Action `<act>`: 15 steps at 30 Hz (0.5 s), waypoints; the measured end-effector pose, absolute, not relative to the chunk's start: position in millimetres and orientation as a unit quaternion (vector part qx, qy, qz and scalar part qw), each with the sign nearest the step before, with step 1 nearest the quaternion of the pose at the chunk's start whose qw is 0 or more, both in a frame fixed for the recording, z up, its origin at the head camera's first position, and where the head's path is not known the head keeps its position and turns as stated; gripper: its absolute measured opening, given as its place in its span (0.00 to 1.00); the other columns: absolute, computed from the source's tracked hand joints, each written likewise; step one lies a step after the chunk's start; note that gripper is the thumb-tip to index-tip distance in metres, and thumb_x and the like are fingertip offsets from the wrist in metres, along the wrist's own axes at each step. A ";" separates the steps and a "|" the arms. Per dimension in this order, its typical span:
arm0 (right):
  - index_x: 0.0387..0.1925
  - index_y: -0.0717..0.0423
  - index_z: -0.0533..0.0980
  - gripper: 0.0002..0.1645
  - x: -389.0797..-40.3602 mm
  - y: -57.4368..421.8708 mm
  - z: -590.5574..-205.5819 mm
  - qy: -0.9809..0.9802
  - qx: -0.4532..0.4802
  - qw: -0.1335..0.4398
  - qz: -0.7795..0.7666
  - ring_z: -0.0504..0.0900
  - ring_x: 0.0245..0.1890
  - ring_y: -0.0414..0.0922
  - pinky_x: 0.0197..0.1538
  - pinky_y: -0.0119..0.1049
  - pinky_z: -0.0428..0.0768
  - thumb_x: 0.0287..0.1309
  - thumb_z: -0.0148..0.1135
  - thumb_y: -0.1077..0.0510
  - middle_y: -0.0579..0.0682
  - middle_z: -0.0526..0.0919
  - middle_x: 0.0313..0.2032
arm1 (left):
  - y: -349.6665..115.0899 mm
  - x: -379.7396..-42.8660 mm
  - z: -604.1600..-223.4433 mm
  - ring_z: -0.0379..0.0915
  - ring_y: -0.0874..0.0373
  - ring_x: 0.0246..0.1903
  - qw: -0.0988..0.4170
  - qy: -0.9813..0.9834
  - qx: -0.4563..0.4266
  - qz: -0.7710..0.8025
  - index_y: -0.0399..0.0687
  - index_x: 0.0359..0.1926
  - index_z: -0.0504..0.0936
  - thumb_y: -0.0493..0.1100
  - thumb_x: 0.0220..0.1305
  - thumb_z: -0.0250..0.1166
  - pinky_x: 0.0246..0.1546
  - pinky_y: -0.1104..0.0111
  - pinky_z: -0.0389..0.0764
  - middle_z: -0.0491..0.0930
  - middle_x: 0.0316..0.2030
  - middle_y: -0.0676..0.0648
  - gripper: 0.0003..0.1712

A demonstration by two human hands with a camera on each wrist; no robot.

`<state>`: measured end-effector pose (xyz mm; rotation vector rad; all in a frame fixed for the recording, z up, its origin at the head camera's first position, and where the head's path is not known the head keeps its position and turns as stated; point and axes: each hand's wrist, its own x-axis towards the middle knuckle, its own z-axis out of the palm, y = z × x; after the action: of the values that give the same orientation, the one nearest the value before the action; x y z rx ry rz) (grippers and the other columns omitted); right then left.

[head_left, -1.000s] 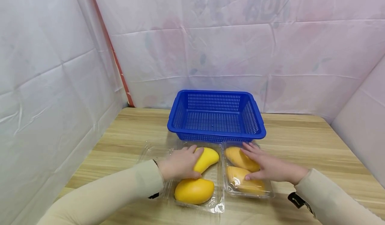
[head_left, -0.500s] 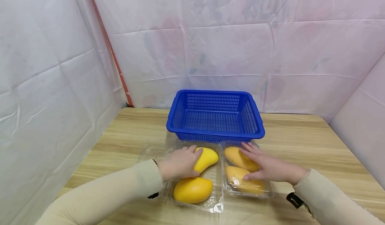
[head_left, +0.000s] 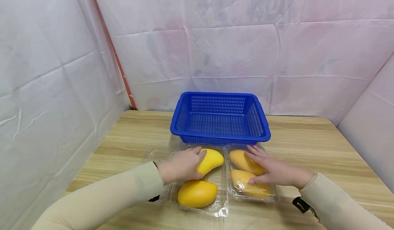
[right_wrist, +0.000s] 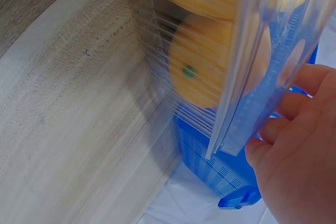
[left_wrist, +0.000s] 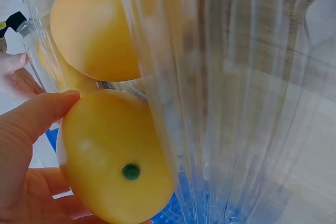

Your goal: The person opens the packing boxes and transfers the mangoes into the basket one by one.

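Observation:
My left hand (head_left: pixel 182 165) holds a yellow mango (head_left: pixel 212 161) in the far half of an open clear plastic clamshell box (head_left: pixel 222 202). In the left wrist view, the thumb and fingers curve round this mango (left_wrist: pixel 118 150) near its green stem end. A second, deeper yellow mango (head_left: pixel 197 194) lies nearer in the same box, apart from the hand. To the right, two paler mangoes (head_left: pixel 246 162) lie under the lid of another clear box (head_left: pixel 255 198). My right hand (head_left: pixel 275 170) rests on that lid with its fingers spread and extended.
A blue perforated basket (head_left: pixel 220 134) stands just behind both boxes. The open box's transparent lid (head_left: pixel 157 154) lies out to the left, partly under the left forearm. Wood-grain table (head_left: pixel 320 144) surrounds them, with pale cloth (head_left: pixel 227 52) hanging behind and at the sides.
My left hand and the mango in it have shifted very slightly, the forearm a little to the left. My right hand stays in place on the other box's lid.

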<state>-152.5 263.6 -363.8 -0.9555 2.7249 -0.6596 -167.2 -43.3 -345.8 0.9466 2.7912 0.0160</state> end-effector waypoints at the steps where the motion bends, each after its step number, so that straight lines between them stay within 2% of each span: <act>1: 0.66 0.66 0.60 0.55 -152.6 263.8 -364.1 0.917 -0.322 0.088 -0.221 0.42 0.65 0.71 0.59 0.66 0.49 0.48 0.62 0.32 0.67 0.48 0.68 | -43.3 -167.2 -346.1 0.65 0.49 0.59 0.097 0.942 0.320 0.006 0.44 0.68 0.62 0.57 0.55 0.66 0.52 0.58 0.72 0.63 0.64 0.42 0.44; 15: 0.66 0.65 0.59 0.56 -153.6 264.0 -368.1 0.920 -0.313 0.087 -0.218 0.42 0.66 0.69 0.60 0.65 0.49 0.47 0.62 0.31 0.65 0.49 0.69 | -41.2 -168.6 -359.5 0.68 0.49 0.56 0.095 0.944 0.316 -0.010 0.44 0.68 0.62 0.60 0.56 0.63 0.50 0.60 0.73 0.65 0.62 0.42 0.44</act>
<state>-153.6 264.0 -368.1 -0.9329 2.7413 -0.6480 -168.6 -41.2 -359.5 0.9372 2.7985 -0.0283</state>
